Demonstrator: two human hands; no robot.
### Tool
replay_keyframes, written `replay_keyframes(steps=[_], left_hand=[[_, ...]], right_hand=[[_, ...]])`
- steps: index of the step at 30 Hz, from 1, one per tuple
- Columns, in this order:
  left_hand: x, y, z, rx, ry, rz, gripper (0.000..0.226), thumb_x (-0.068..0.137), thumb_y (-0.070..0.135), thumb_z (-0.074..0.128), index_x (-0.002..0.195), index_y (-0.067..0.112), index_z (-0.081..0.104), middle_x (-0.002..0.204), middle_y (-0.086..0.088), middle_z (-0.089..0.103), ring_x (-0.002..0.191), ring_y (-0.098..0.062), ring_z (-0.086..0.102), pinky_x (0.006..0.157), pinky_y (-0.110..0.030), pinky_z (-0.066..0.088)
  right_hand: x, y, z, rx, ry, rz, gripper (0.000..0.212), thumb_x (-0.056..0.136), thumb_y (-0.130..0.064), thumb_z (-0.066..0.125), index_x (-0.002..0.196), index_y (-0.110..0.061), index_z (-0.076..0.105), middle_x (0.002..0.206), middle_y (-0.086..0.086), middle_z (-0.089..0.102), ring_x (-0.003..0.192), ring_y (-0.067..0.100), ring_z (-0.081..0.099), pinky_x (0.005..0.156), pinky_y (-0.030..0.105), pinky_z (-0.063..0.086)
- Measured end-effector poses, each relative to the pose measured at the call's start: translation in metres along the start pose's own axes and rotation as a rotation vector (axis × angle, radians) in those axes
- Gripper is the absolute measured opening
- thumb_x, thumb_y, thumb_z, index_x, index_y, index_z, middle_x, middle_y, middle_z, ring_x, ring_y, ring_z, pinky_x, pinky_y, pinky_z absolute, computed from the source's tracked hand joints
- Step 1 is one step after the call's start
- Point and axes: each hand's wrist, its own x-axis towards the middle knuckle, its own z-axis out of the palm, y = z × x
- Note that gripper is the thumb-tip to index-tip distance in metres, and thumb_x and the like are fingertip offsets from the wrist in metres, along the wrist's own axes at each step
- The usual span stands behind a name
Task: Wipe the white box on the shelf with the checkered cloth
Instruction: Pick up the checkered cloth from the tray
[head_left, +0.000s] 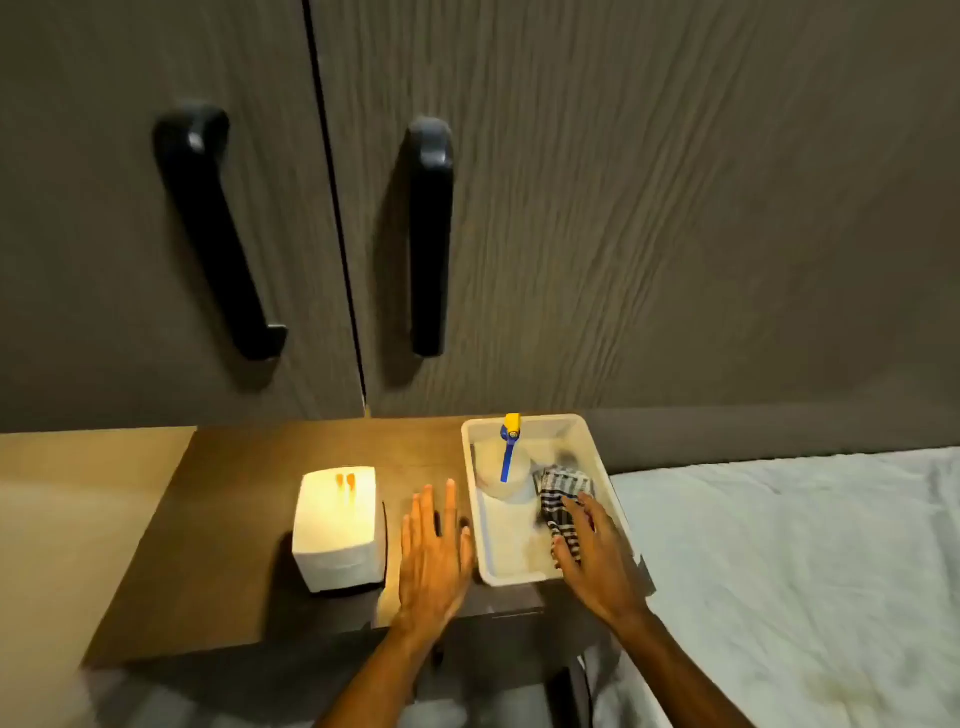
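The white box (338, 527) stands on the brown shelf (234, 519), left of centre, lit warm yellow on top. Just to its right, my left hand (435, 551) hovers flat over the shelf with fingers spread and nothing in it. The black-and-white checkered cloth (560, 499) lies crumpled inside a white tray (470, 467) at the shelf's right end. Reaching into the tray, my right hand (592, 551) has its fingers on the cloth's near end; I cannot tell whether they have closed around it.
The tray also holds a white spray bottle (503, 473) with a yellow and blue nozzle. Dark cabinet doors with two black handles (428, 234) rise behind the shelf. A white bed (805, 571) lies to the right.
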Motion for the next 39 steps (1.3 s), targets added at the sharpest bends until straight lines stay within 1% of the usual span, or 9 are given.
replay_keyframes(steps=[6,13,19,23,25,28,33,35,39], left_hand=[[0.023,-0.018,0.04,0.15,-0.111,-0.079,0.091,0.081,0.066,-0.019,0.161,0.023,-0.014,0.172,-0.014,-0.015,0.159,-0.038,-0.012,0.132,-0.055,-0.002],[0.026,-0.021,0.057,0.191,-0.119,-0.136,0.089,0.093,0.074,0.015,0.161,0.024,-0.012,0.172,-0.013,-0.015,0.159,-0.04,-0.014,0.128,-0.064,0.001],[0.025,-0.02,0.058,0.24,-0.124,-0.137,0.088,0.093,0.073,0.018,0.162,0.024,-0.005,0.172,-0.014,-0.009,0.159,-0.04,-0.008,0.128,-0.065,0.005],[0.024,-0.021,0.056,0.263,-0.136,-0.132,0.089,0.089,0.073,-0.003,0.162,0.023,-0.011,0.171,-0.015,-0.017,0.159,-0.04,-0.014,0.129,-0.063,-0.003],[0.022,-0.018,0.05,0.221,-0.114,-0.138,0.089,0.087,0.069,-0.011,0.162,0.022,-0.009,0.171,-0.014,-0.016,0.159,-0.039,-0.013,0.13,-0.06,-0.001],[0.007,-0.014,0.032,0.071,0.004,-0.138,0.076,0.099,0.063,0.009,0.163,0.022,0.001,0.173,-0.01,-0.004,0.161,-0.033,-0.004,0.132,-0.055,0.012],[-0.051,-0.009,0.002,-0.114,0.223,0.064,0.068,0.103,0.056,0.03,0.163,0.026,0.017,0.173,-0.003,0.02,0.162,-0.022,0.013,0.13,-0.052,0.024],[-0.065,-0.012,-0.02,-0.148,0.289,0.132,0.067,0.102,0.054,0.033,0.162,0.027,0.021,0.173,-0.001,0.022,0.162,-0.021,0.013,0.132,-0.047,0.015],[-0.058,-0.045,-0.082,-0.035,0.41,0.142,0.067,0.102,0.048,0.033,0.163,0.025,0.02,0.174,-0.007,0.017,0.162,-0.024,0.01,0.133,-0.045,0.006]], right_hand=[[0.048,0.013,0.012,-0.149,-0.283,0.088,0.077,0.099,-0.056,0.048,0.162,-0.029,0.014,0.171,0.0,0.016,0.156,0.029,0.025,0.123,0.051,0.034],[0.06,0.014,0.033,-0.215,-0.355,0.103,0.088,0.093,-0.061,0.056,0.162,-0.032,0.009,0.172,0.0,0.007,0.158,0.033,0.017,0.122,0.057,0.028],[0.064,0.001,0.031,-0.259,-0.348,0.131,0.077,0.102,-0.037,0.055,0.163,-0.031,0.009,0.173,0.002,0.01,0.156,0.034,0.025,0.116,0.055,0.038],[0.062,-0.004,0.027,-0.354,-0.319,0.133,0.064,0.104,-0.031,0.052,0.16,-0.034,0.02,0.162,0.008,0.038,0.139,0.034,0.052,0.11,0.052,0.048],[0.063,-0.007,0.02,-0.295,-0.261,0.199,0.05,0.104,-0.042,0.048,0.151,-0.029,0.039,0.144,0.008,0.058,0.122,0.03,0.063,0.104,0.048,0.055],[0.06,-0.019,0.001,-0.181,-0.132,0.313,0.052,0.097,-0.065,0.045,0.131,-0.027,0.057,0.116,0.006,0.071,0.101,0.027,0.069,0.095,0.046,0.059],[0.017,-0.036,-0.038,-0.275,0.013,0.153,0.078,0.097,-0.032,0.066,0.161,-0.029,0.022,0.158,0.003,0.047,0.124,0.031,0.065,0.099,0.049,0.059],[-0.01,-0.053,-0.047,-0.184,0.115,0.223,0.069,0.1,-0.036,0.059,0.16,-0.029,0.026,0.157,0.004,0.048,0.126,0.032,0.064,0.096,0.051,0.06],[-0.056,-0.126,-0.039,-0.085,0.351,-0.086,0.059,0.095,-0.019,0.07,0.15,-0.024,0.048,0.151,0.002,0.056,0.122,0.028,0.068,0.078,0.045,0.064]])
